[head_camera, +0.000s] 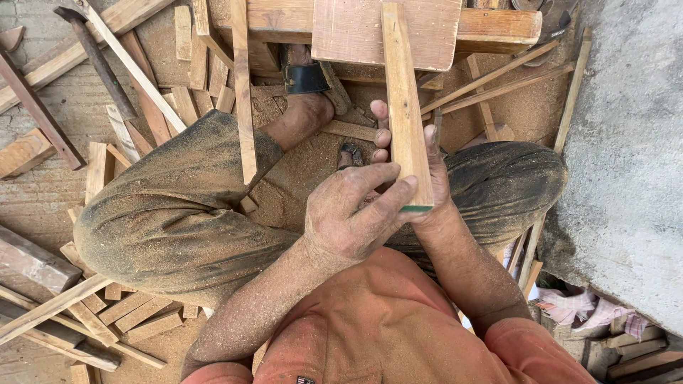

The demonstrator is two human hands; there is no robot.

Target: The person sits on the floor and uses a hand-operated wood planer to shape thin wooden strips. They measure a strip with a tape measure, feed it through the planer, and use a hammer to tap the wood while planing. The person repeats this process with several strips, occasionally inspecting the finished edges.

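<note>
Running from the hands toward twelve o'clock, a long wooden slat [405,107] with a green-painted near end is held in both grips: the left hand [352,213] wraps its fingers closed over the near end, while the right hand [427,171] cups it from behind, fingertips showing at its left edge. Beneath lie dusty trousered knees [178,206], a wooden block [388,32] at twelve o'clock, scattered offcuts [135,313] at eight o'clock and sawdust [299,163] on the floor.
</note>
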